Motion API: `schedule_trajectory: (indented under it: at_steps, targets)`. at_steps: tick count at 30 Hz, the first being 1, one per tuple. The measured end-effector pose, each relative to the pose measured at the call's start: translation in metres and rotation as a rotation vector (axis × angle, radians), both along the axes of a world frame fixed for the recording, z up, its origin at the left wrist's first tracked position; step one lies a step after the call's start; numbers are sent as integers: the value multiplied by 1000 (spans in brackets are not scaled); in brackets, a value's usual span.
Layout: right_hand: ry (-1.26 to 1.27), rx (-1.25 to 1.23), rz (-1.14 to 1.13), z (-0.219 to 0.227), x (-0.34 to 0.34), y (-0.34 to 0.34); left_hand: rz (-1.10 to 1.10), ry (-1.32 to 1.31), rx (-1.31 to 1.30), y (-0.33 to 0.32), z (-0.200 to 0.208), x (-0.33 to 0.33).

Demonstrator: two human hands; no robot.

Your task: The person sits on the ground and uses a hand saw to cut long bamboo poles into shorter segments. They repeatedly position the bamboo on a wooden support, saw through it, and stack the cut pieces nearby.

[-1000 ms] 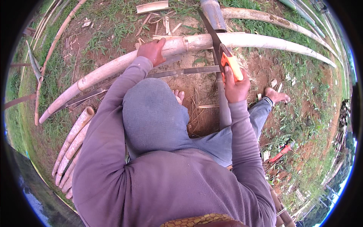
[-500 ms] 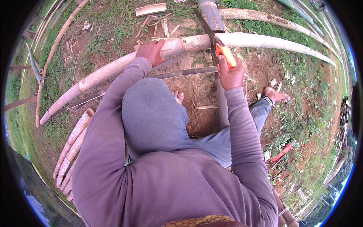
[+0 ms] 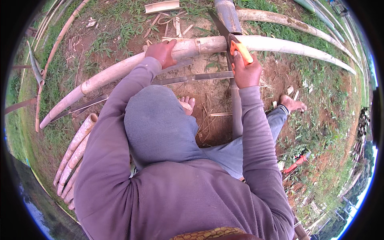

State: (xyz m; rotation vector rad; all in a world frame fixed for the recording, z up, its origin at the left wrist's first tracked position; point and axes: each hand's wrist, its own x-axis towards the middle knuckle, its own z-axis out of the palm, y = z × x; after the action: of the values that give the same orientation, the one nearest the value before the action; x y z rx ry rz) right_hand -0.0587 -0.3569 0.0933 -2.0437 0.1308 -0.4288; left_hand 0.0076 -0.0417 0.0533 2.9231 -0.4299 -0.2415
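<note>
A long pale bamboo pole (image 3: 116,72) lies crosswise in front of me, bowed by the lens. My left hand (image 3: 162,53) presses down over it left of the middle, fingers curled onto its far side. In my right hand (image 3: 247,72) is the orange handle of a hand saw (image 3: 241,51). Its dark blade (image 3: 220,25) crosses the pole at a steep angle, with the tip pointing away from me. The blade hides the cut itself, so its depth cannot be told.
A thick grey bamboo post (image 3: 227,16) stands under the pole, beyond the blade. Several bamboo pieces (image 3: 78,138) are stacked at my left. Another pole (image 3: 280,19) extends far right. A red-handled tool (image 3: 296,164) lies in the grass. My bare feet (image 3: 292,103) rest on the soil near wood scraps.
My right hand has pushed the saw slightly forward, away from me, across the pole. The left hand keeps its place on the pole. The whole view has shifted a little.
</note>
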Motion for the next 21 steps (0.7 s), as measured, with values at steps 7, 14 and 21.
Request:
schedule_trajectory:
  at_steps: [7,14,21]
  targets:
    - [105,152,-18,39,-238,-37,32,49,22,11,-4,-2]
    - [-3,104,-7,-24,-37,-21,-1,64,5,-8,3,5]
    - [45,59,5,11,-175,-34,36,65,13,11,-5,2]
